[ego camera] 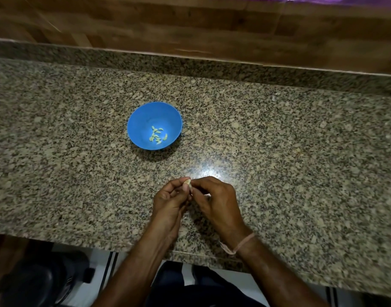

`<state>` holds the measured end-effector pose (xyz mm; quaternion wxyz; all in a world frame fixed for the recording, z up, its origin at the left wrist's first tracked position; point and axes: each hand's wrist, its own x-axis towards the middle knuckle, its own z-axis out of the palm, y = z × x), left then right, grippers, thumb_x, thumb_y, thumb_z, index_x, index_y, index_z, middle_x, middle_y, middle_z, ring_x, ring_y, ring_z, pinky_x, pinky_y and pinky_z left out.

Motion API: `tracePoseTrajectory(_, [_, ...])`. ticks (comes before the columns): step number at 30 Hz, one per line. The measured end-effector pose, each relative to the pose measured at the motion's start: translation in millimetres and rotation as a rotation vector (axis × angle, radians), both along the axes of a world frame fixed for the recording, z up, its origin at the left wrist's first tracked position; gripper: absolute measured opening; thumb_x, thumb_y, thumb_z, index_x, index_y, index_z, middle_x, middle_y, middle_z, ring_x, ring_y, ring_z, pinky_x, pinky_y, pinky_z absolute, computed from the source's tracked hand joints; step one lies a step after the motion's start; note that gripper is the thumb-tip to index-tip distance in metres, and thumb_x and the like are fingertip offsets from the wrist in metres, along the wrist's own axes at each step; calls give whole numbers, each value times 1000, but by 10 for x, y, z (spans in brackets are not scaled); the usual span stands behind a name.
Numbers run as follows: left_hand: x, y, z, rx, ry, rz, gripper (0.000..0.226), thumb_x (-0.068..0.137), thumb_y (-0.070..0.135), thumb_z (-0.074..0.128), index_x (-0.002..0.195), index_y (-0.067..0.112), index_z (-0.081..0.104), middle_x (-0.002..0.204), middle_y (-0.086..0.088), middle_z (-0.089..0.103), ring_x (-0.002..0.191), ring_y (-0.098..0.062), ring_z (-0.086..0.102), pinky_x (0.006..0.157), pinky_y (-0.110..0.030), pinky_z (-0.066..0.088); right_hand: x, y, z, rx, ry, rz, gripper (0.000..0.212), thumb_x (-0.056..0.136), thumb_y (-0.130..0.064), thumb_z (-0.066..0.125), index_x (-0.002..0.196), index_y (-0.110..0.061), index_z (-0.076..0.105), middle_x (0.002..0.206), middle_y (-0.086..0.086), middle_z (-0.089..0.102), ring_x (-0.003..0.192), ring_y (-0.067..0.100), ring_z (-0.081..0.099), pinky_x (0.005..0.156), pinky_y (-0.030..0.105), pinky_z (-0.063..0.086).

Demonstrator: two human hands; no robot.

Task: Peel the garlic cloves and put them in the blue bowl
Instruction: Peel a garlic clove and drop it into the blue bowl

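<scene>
A blue bowl (143, 120) stands on the granite counter (278, 140), left of centre. Several pale peeled garlic cloves (157, 135) lie at its bottom. Nearer the front edge, my left hand (170, 200) and my right hand (219, 200) meet above the counter. Between their fingertips sits one small garlic clove (187, 182), pinched from both sides. Most of the clove is hidden by the fingers. A pinkish thread is tied round my right wrist.
A wooden wall panel (190, 25) rises behind the counter's raised granite back lip. Below the front edge are a white floor and dark shapes (35, 280) on the left.
</scene>
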<state>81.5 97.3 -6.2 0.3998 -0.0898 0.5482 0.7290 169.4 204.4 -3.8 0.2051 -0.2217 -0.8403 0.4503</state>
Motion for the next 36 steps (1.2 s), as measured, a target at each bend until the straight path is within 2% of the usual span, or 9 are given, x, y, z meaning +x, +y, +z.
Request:
tracePoseTrajectory(5, [61,23,5,-113,94,31,18,97,-3,61,105,7,73,102,-21,76,95,-27,72,88,-37,58,10,-47,-6,30,-14,7,20,101,-29,65,109,-14,76,95,-1,73,81,11,68,69,37,57])
tracePoseTrajectory(10, [114,50,16,-191,124,63,20,96,-5,62,99,9,74,90,-10,79,86,-18,75,74,-25,59,3,-182,-42,240,-97,-45,29,104,-35,54,101,-11,71,89,2,69,73,17,64,60,35,51])
tracePoseTrajectory(13, [125,67,-10,-229,114,76,18,95,-4,64,96,10,75,86,-8,79,84,-19,74,74,-28,58,-5,-220,-82,290,-148,-66,32,105,-37,50,99,-12,69,86,2,67,69,20,62,55,33,47])
tracePoseTrajectory(16, [119,72,-60,-246,77,91,16,95,-3,66,96,9,75,87,-10,79,86,-23,73,83,-36,57,-3,-220,-94,268,-146,-64,33,105,-38,49,101,-11,69,87,3,67,70,20,62,57,32,44])
tracePoseTrajectory(19, [119,66,-75,-238,43,83,14,95,-3,65,97,8,74,88,-12,78,85,-24,73,80,-35,57,3,-209,-89,207,-138,-45,37,106,-40,47,103,-11,69,90,3,67,74,20,62,59,34,47])
tracePoseTrajectory(24, [131,46,-110,-276,73,75,11,94,-2,67,101,3,74,92,-15,78,86,-23,74,80,-35,59,19,-237,-144,254,-176,-51,36,106,-40,46,101,-11,68,88,3,66,71,20,60,57,31,41])
tracePoseTrajectory(31, [134,17,-135,-282,31,74,13,94,-3,68,105,1,73,91,-14,79,85,-22,76,77,-33,59,50,-214,-165,133,-179,-6,35,107,-42,46,107,-14,69,96,0,67,79,16,62,65,36,50])
tracePoseTrajectory(33, [129,0,-128,-288,14,73,12,94,-2,68,103,3,73,93,-16,78,88,-25,75,78,-34,59,61,-213,-181,132,-184,17,33,108,-40,47,109,-15,69,97,0,67,80,16,63,66,38,52])
tracePoseTrajectory(36, [121,-15,-99,-331,55,79,9,93,0,70,98,6,74,87,-13,79,83,-23,76,71,-30,59,60,-223,-182,162,-173,31,35,106,-40,47,108,-14,70,94,2,68,77,17,64,64,38,53])
